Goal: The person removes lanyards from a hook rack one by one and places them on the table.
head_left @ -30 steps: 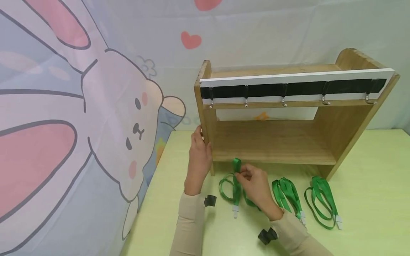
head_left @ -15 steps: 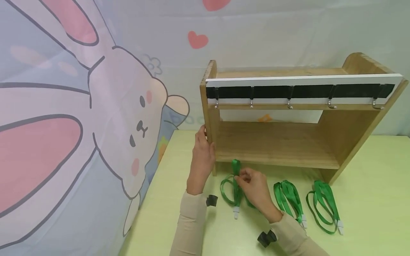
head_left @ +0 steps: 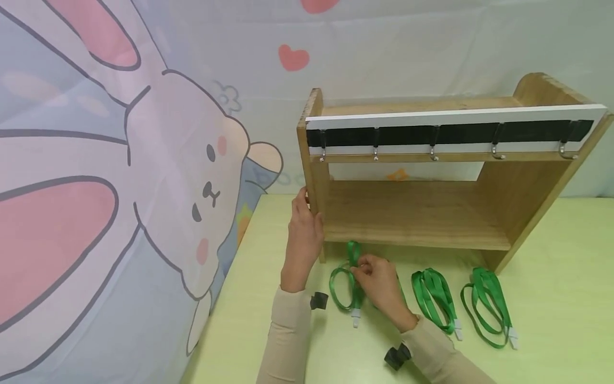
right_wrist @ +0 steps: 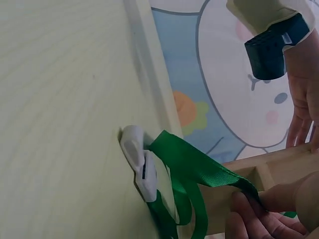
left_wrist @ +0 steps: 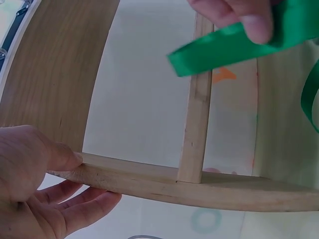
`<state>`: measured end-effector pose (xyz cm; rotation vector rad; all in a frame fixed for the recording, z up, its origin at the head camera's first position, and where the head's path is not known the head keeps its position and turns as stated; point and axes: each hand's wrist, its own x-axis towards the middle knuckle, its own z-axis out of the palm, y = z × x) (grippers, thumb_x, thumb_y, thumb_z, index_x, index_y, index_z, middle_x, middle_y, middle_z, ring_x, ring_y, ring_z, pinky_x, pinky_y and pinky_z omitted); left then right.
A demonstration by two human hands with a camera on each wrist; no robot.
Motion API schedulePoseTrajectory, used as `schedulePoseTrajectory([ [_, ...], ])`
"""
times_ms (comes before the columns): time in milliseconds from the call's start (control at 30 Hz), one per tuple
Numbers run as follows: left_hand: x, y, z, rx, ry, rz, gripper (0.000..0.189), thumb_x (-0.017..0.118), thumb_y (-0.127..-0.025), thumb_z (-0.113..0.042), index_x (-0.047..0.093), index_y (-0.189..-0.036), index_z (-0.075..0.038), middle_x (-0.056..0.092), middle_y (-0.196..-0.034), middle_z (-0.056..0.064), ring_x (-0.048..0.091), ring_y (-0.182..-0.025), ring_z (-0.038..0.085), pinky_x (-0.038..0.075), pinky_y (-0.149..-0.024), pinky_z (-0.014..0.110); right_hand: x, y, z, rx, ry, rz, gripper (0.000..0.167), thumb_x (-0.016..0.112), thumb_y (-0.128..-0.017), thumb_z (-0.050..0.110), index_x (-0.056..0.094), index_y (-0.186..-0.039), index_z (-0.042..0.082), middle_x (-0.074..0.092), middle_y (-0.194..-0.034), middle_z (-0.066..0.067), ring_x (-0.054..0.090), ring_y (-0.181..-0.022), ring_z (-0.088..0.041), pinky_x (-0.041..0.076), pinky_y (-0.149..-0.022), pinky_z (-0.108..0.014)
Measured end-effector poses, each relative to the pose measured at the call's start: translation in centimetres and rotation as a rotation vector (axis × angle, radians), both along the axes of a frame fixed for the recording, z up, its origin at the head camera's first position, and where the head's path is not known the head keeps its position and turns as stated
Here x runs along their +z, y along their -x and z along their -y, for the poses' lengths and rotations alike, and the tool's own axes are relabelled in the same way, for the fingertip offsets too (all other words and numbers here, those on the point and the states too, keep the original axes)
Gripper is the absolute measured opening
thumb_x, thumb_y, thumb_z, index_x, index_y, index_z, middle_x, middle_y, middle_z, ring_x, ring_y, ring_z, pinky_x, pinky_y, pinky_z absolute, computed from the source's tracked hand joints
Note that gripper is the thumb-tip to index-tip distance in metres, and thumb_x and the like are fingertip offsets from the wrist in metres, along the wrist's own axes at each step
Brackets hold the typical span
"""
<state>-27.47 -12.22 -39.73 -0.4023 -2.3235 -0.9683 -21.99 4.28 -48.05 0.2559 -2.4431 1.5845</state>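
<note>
A wooden shelf with a row of silver hooks along its top front stands on the table. My left hand grips its left side panel, thumb on one face and fingers on the other in the left wrist view. In front of the shelf's lower left, my right hand pinches a green lanyard between thumb and fingers. A short loop of ribbon sticks out beyond the fingertips. Its white plastic clip hangs at the lower end, near the tabletop. The hooks bear nothing.
Two more green lanyards, one folded and one farther right, lie on the pale green table. Part of another green ribbon shows behind the right hand. A cartoon-printed cloth hangs at the left and back.
The right hand has moved slightly down with the lanyard, and the loop above its fingers sits a little lower. The left hand keeps its grip on the shelf. The head view has shifted slightly.
</note>
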Motion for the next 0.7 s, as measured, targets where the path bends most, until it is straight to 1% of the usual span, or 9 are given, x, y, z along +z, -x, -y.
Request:
schedulePoseTrajectory([
  [200,0.0,0.0,0.1,-0.013,-0.018,-0.014,0.058,0.058,-0.097,0.008,0.028,-0.146,0.006,0.048,-0.123,0.027,0.065,-0.098,0.042,0.06,-0.075,0.046,-0.9,0.3,0.3,0.003,-0.045,0.035,0.007,0.072,-0.088,-0.003,0.07,-0.093,-0.007,0.068,-0.065,-0.004,0.062,-0.05,-0.013,0.048,-0.045,-0.023],
  [367,0.0,0.0,0.2,-0.019,-0.018,-0.026,0.058,0.058,-0.097,0.009,0.028,-0.147,0.006,0.048,-0.123,0.027,0.066,-0.097,0.042,0.06,-0.074,0.045,-1.4,0.3,0.6,0.004,-0.077,0.035,0.007,0.074,-0.086,-0.005,0.07,-0.091,-0.008,0.067,-0.063,-0.003,0.062,-0.049,-0.013,0.047,-0.044,-0.024],
  [567,0.0,0.0,0.2,-0.011,-0.021,-0.024,0.059,0.058,-0.097,0.008,0.027,-0.147,0.006,0.048,-0.124,0.028,0.066,-0.099,0.042,0.06,-0.075,0.045,-1.6,0.2,0.8,0.044,-0.092,0.07,0.009,0.072,-0.088,-0.003,0.07,-0.094,-0.01,0.066,-0.063,-0.004,0.061,-0.049,-0.015,0.045,-0.043,-0.024],
  [600,0.0,0.0,0.2,-0.012,-0.021,-0.024,0.059,0.058,-0.097,0.008,0.027,-0.147,0.006,0.048,-0.124,0.028,0.066,-0.099,0.042,0.06,-0.075,0.045,-1.6,0.2,0.8,0.045,-0.093,0.085,0.009,0.072,-0.088,-0.003,0.07,-0.094,-0.01,0.066,-0.062,-0.004,0.062,-0.049,-0.016,0.044,-0.042,-0.023],
  [700,-0.1,-0.1,0.3,-0.016,-0.014,-0.023,0.059,0.057,-0.097,0.008,0.026,-0.147,0.005,0.048,-0.122,0.027,0.066,-0.096,0.04,0.06,-0.073,0.043,-1.6,0.1,0.9,0.052,-0.11,0.094,0.013,0.071,-0.089,-0.003,0.07,-0.098,-0.012,0.066,-0.061,-0.003,0.061,-0.047,-0.017,0.043,-0.042,-0.023],
])
